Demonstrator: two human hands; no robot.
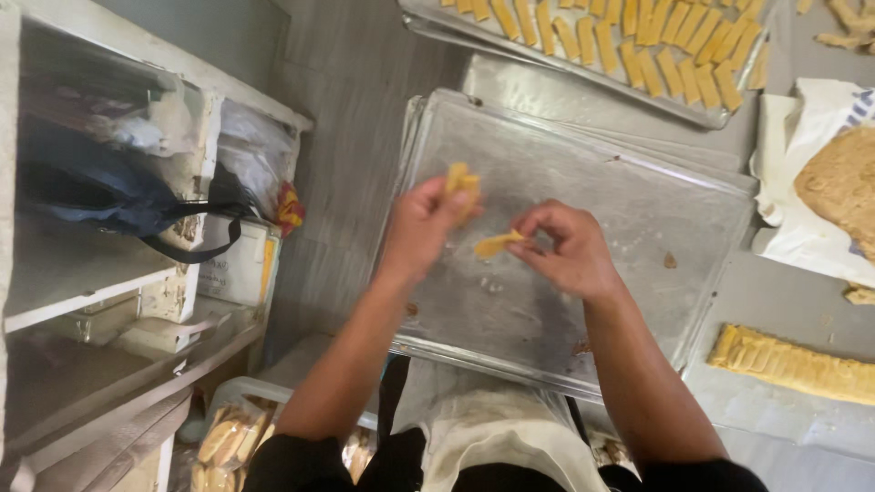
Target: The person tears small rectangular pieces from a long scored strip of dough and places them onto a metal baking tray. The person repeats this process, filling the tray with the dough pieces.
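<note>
**Two hands holding dough strips over a bare baking tray**

Counts: two metal trays are showing. The near tray (583, 301) is lying bare under the hands, apart from a few crumbs. The far tray (583, 68) is running out of the top of the view, filled with cut dough strips (679, 55) in close rows; they are too many and too cropped to count exactly. One flat round of dough (843, 182) is resting on a white sheet (802, 232) at the right. One long ridged dough slab (793, 364) is lying near the right edge of the work surface. One shelf unit (100, 273) with a dark bag (100, 196) is standing at the left, across a strip of floor. One tub of baked pieces (228, 433) is sitting low beside the person.

Room: the near tray is offering wide open surface on every side of the hands. Its near rim is sitting just in front of the person's apron; its far edge is lying close to the filled tray.

Grip: the left hand (424, 228) is closing its fingers around one folded dough piece (463, 185), which is sticking up above the fingertips. The right hand (570, 251) is pinching one thin dough strip (497, 243) between thumb and fingers; the strip is pointing left, into the gap between the hands. Both pieces are staying above the tray's middle, apparently off its surface.
</note>
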